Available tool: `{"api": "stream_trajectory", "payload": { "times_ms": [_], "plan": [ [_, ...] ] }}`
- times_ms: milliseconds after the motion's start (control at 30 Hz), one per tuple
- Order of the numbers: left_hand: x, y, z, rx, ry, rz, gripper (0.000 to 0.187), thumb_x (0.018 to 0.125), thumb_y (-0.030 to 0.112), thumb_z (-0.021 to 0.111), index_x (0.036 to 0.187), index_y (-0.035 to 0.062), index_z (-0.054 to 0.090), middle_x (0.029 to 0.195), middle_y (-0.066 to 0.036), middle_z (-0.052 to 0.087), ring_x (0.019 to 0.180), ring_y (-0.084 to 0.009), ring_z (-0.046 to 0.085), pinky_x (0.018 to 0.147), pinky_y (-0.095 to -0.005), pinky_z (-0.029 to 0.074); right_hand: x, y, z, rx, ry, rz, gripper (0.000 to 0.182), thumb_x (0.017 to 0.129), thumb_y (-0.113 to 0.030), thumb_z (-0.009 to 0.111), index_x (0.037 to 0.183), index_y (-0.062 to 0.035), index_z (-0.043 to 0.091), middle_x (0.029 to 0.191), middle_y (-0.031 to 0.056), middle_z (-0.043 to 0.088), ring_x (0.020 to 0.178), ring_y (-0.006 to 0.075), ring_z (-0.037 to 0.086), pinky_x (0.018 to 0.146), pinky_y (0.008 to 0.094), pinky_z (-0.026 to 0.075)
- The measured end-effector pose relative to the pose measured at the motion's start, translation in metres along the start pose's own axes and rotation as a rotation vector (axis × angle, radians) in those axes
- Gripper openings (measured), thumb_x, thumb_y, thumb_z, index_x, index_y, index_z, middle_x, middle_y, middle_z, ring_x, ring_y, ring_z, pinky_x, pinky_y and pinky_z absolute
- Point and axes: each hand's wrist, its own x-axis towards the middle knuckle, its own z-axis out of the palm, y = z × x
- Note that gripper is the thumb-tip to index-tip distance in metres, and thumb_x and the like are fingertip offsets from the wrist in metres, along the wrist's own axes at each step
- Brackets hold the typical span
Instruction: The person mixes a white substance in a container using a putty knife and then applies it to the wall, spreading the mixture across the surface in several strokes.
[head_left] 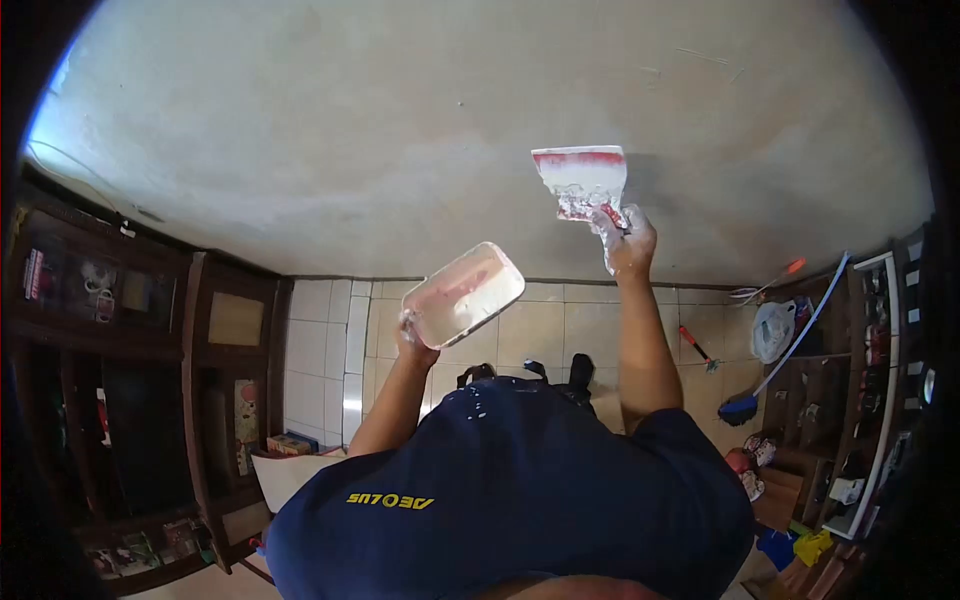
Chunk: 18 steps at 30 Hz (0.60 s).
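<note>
Against the pale plastered surface [330,130] that fills the top of the view, a wide scraper [582,180] is held up, its blade smeared white and red, the flat edge pointing up and slightly left, its handle running down into the right hand [625,240], whose putty-covered fingers are wrapped tight around that handle. Lower and to the left sits a rectangular tray [465,292] coated with white and pink paste, its long axis tilted up toward the right; the left hand [415,340] grips its lower left corner firmly from beneath. Both forearms rise from a dark blue shirt [510,490] with yellow lettering. Beyond lies a tiled area [330,340], a dark wooden cabinet [130,370] at the left, a broom with a blue handle [790,350] and cluttered shelves [880,400] at the right
</note>
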Motion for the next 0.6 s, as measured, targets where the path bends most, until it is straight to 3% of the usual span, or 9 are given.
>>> {"api": "stream_trajectory", "payload": {
  "times_ms": [33, 100, 200, 233, 400, 467, 500, 533, 600],
  "plan": [
    [0.001, 0.0, 0.0, 0.062, 0.031, 0.032, 0.048, 0.086, 0.039, 0.047, 0.12, 0.0044, 0.048, 0.117, -0.012, 0.054, 0.107, -0.0249, 0.053, 0.091, -0.0408, 0.045, -0.007, -0.011, -0.002, -0.001, -0.007, -0.003, 0.014, 0.073, -0.008, 0.071, 0.081, -0.0025, 0.061, 0.076, 0.005, 0.062, 0.06, 0.0163, 0.059, 0.055, 0.0303, 0.051],
    [0.004, 0.002, -0.005, 0.157, 0.005, 0.085, 0.035, 0.09, 0.025, 0.043, 0.115, 0.0031, 0.052, 0.114, -0.012, 0.056, 0.104, -0.024, 0.055, 0.089, -0.0382, 0.047, -0.021, -0.06, -0.009, -0.389, -0.102, -0.991, 0.019, 0.063, -0.005, 0.071, 0.08, -0.0036, 0.062, 0.084, 0.0078, 0.065, 0.075, 0.0241, 0.063, 0.067, 0.0367, 0.053],
    [-0.002, 0.01, 0.01, -0.05, -0.033, 0.03, 0.035, 0.088, 0.026, 0.044, 0.113, 0.0025, 0.054, 0.112, -0.012, 0.057, 0.102, -0.025, 0.056, 0.089, -0.039, 0.047, -0.042, -0.083, -0.025, -0.546, -0.308, -1.189, 0.027, 0.056, -0.007, 0.068, 0.083, -0.0046, 0.063, 0.092, 0.0097, 0.064, 0.091, 0.03, 0.061, 0.079, 0.0428, 0.051],
    [-0.002, 0.008, 0.019, 0.014, 0.062, 0.061, 0.046, 0.083, 0.036, 0.047, 0.113, 0.0011, 0.054, 0.111, -0.013, 0.058, 0.102, -0.0272, 0.056, 0.089, -0.0405, 0.047, -0.048, -0.082, -0.03, -0.551, -0.38, -1.17, 0.027, 0.058, -0.011, 0.065, 0.084, -0.0052, 0.064, 0.094, 0.0095, 0.064, 0.097, 0.0309, 0.059, 0.087, 0.0463, 0.047],
    [-0.01, 0.018, 0.051, -0.003, -0.1, 0.044, 0.055, 0.081, 0.039, 0.041, 0.12, 0.0011, 0.048, 0.114, -0.016, 0.056, 0.106, -0.0316, 0.056, 0.088, -0.0449, 0.049, -0.058, -0.087, -0.021, -0.503, -0.391, -1.185, 0.024, 0.062, -0.005, 0.066, 0.086, -0.0048, 0.062, 0.094, 0.0116, 0.064, 0.095, 0.0312, 0.061, 0.087, 0.0441, 0.048],
    [-0.013, 0.018, 0.05, -0.045, -0.133, 0.081, 0.051, 0.083, 0.037, 0.04, 0.119, 0.0015, 0.049, 0.114, -0.016, 0.056, 0.107, -0.0317, 0.055, 0.089, -0.045, 0.048, -0.068, -0.079, -0.01, -0.318, -0.239, -1.018, 0.019, 0.067, 0.001, 0.064, 0.085, -0.004, 0.06, 0.092, 0.0147, 0.063, 0.089, 0.03, 0.063, 0.082, 0.0378, 0.051],
    [-0.009, 0.014, 0.04, -0.049, -0.06, 0.048, 0.048, 0.084, 0.033, 0.04, 0.119, 0.0018, 0.05, 0.115, -0.016, 0.056, 0.105, -0.0313, 0.055, 0.089, -0.0447, 0.048, -0.076, -0.076, -0.004, -0.129, -0.211, -0.682, 0.009, 0.075, 0.0, 0.063, 0.083, -0.0024, 0.059, 0.089, 0.0136, 0.063, 0.082, 0.0252, 0.065, 0.074, 0.0318, 0.052],
    [-0.007, 0.013, 0.034, -0.053, -0.051, 0.042, 0.048, 0.084, 0.033, 0.04, 0.119, 0.0018, 0.05, 0.115, -0.016, 0.056, 0.105, -0.0313, 0.055, 0.089, -0.0447, 0.048, -0.088, -0.075, 0.0, -0.123, -0.109, -0.221, 0.012, 0.077, -0.002, 0.065, 0.088, -0.001, 0.058, 0.089, 0.0106, 0.063, 0.079, 0.0203, 0.064, 0.067, 0.0308, 0.052],
    [-0.006, 0.013, 0.029, -0.052, -0.099, 0.05, 0.047, 0.085, 0.033, 0.04, 0.119, 0.0021, 0.05, 0.115, -0.015, 0.056, 0.105, -0.0301, 0.056, 0.088, -0.0443, 0.047, -0.081, -0.066, 0.009, 0.337, -0.073, 0.133, 0.019, 0.082, -0.001, 0.059, 0.1, -0.0015, 0.053, 0.089, 0.01, 0.062, 0.077, 0.0226, 0.064, 0.063, 0.0321, 0.053]
  ]
}}
